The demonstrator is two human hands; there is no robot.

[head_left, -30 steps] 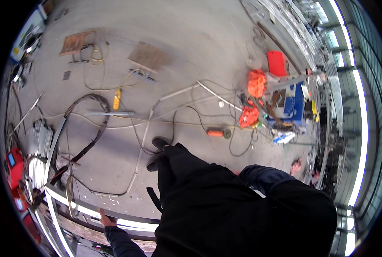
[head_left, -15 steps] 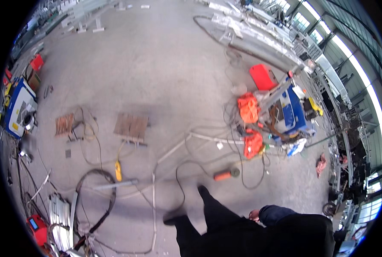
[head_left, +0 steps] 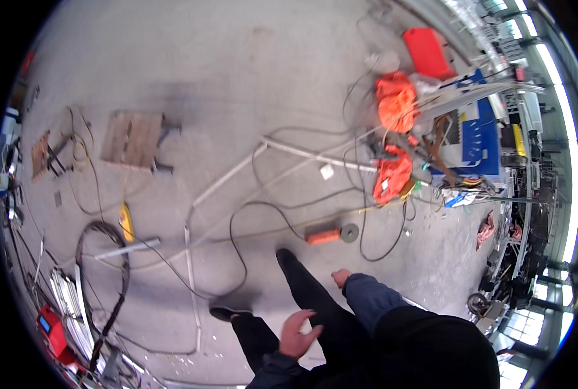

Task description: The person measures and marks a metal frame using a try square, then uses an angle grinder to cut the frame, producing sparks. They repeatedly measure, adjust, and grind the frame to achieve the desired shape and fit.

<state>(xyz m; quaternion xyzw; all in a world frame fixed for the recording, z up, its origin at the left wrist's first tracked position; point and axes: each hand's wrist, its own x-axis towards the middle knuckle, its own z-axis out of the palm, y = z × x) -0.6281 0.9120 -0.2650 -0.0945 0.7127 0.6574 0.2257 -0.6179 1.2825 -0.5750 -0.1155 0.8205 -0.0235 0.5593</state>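
Note:
My left hand point(head_left: 298, 334) hangs over my left leg, with thumb and fingers apart and nothing held. My right hand point(head_left: 341, 278) is ahead of my right leg, at the end of a dark blue sleeve point(head_left: 370, 299). Its fingers look curled in, and whether anything is inside them is hidden. Nearest to it on the floor lies an orange angle grinder point(head_left: 323, 236) with a grey-green disc point(head_left: 349, 233). Neither hand touches it. A dark cable point(head_left: 271, 203) curls across the floor just ahead of my feet.
Left stand a low wooden-topped stool point(head_left: 132, 139) and a smaller one point(head_left: 40, 155). A yellow pendant control point(head_left: 126, 222) and metal bar point(head_left: 128, 249) lie nearer. Right are orange cloths point(head_left: 396, 104), a red box point(head_left: 428, 53) and a blue-and-white machine point(head_left: 474, 129). Light strips point(head_left: 227, 176) cross the floor.
My left hand has come into view at the bottom. My right hand and forearm have reached further forward and left. The view has shifted, and the left foot has moved relative to the floor strip.

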